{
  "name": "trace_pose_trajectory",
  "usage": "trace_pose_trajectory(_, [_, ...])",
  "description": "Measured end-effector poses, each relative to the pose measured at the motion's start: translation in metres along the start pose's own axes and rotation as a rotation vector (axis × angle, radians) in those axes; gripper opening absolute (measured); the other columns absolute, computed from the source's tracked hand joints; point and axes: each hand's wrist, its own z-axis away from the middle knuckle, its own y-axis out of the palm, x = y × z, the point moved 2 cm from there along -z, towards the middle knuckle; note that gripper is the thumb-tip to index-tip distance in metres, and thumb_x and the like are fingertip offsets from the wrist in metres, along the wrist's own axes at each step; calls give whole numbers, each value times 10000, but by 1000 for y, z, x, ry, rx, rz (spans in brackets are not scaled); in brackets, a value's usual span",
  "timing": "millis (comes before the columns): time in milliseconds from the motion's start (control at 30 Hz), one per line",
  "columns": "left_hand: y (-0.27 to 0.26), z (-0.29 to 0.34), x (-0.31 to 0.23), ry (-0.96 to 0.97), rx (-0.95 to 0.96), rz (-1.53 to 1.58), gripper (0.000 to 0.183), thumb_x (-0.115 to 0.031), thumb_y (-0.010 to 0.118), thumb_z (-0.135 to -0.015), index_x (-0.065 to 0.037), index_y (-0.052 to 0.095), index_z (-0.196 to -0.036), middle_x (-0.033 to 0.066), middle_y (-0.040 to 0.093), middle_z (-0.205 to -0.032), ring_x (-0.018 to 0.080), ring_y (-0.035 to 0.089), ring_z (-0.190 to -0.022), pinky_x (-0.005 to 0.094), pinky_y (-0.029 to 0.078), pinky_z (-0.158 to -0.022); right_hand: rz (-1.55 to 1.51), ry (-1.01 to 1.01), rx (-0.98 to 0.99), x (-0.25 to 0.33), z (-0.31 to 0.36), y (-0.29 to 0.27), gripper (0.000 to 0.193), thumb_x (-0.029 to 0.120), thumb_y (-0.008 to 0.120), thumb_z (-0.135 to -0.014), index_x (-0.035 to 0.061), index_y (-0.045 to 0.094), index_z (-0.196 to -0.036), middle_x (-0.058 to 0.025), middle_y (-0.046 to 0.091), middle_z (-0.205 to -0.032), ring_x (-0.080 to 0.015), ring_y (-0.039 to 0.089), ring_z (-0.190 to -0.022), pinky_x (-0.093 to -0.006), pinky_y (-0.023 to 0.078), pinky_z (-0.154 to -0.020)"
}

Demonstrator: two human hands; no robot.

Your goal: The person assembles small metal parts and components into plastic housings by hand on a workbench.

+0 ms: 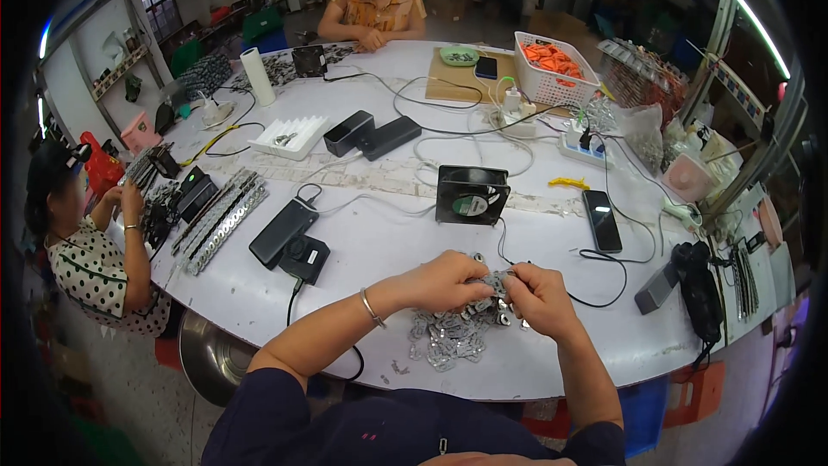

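Observation:
Both my hands meet over a loose pile of small silvery metal parts (pixel 448 338) at the table's near edge. My left hand (pixel 442 283), with a bangle (pixel 372 307) on the wrist, is closed on one end of some small grey metal pieces (pixel 498 281). Fingers of my right hand (pixel 541 297) pinch the other end of the same pieces. Their exact kind is too small to make out, and my fingers partly cover them. A few more parts show just behind the fingertips.
A small black fan (pixel 471 195) stands beyond my hands. A phone (pixel 601 221) and cables lie to the right, black power banks (pixel 285 231) to the left. Rows of metal parts (pixel 222 223) lie before a co-worker (pixel 103 259); another person (pixel 373 9) sits opposite.

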Motion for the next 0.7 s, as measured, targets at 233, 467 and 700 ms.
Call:
trace_pose_trajectory(233, [-5, 8, 4, -47, 133, 302, 195, -195, 581, -903, -14, 640, -861, 20, 580, -607, 79, 529, -549, 239, 433, -520, -378, 131, 285, -14, -9, 1, 215, 160, 544, -937, 25, 588, -776, -7, 584, -657, -49, 505, -530, -210, 406, -488])
trace_pose_trajectory(467, [-8, 4, 12, -46, -36, 339, 164, -143, 557, -931, 0, 627, -969, 14, 585, -672, 72, 548, -575, 249, 447, -530, -277, 143, 99, -30, -33, 5, 227, 179, 533, -955, 32, 565, -786, 3, 574, -662, -51, 504, -512, -209, 417, -480])
trace_pose_trajectory(700, [-2, -16, 36, 207, -575, -194, 214, -30, 545, -897, -18, 591, -1105, 117, 644, -860, 181, 601, -636, 281, 497, -598, -228, 138, 0, -42, -49, 13, 259, 210, 564, -919, 15, 568, -748, 4, 570, -663, -55, 519, -533, -230, 415, -480])
